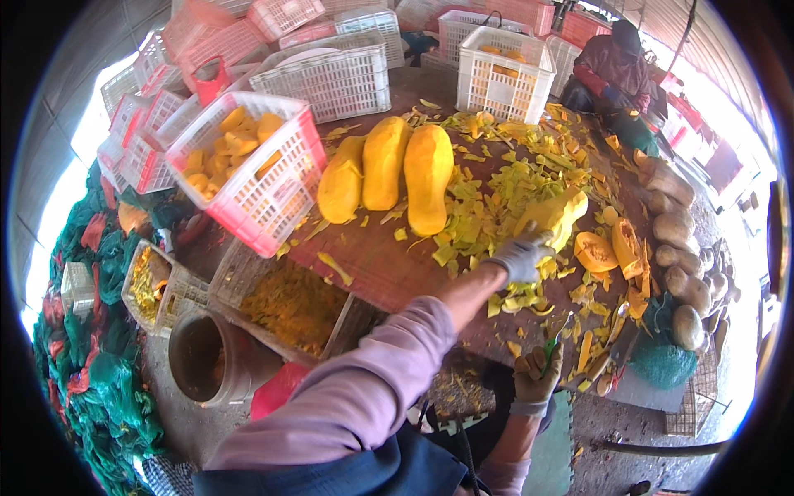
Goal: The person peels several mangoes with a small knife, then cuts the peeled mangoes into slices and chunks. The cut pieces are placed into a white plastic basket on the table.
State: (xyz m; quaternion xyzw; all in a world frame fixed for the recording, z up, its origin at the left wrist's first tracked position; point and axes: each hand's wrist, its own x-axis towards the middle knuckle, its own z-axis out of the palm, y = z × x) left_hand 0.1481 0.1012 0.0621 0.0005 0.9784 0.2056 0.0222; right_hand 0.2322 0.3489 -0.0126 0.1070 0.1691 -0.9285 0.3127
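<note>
My left hand (522,255), in a grey work glove, reaches over the table to the near end of a peeled yellow squash (555,214); its fingers are spread, and whether they touch the squash is hard to tell. My right hand (538,371), in a dirty glove, grips a green-handled peeler (551,347) near the table's front edge. Green and yellow peelings (477,198) lie around the squash. Peeled squashes (428,180) stand side by side to the left. A cut squash half (595,251) shows its seeds beside another cut piece (628,248).
A red-and-white plastic crate (285,198) of squash pieces stands at left, a white crate (505,84) at the back. Unpeeled squashes (675,229) line the right edge. A bucket (201,356) and a bin of scraps (291,304) are below left. A co-worker (611,74) sits back right.
</note>
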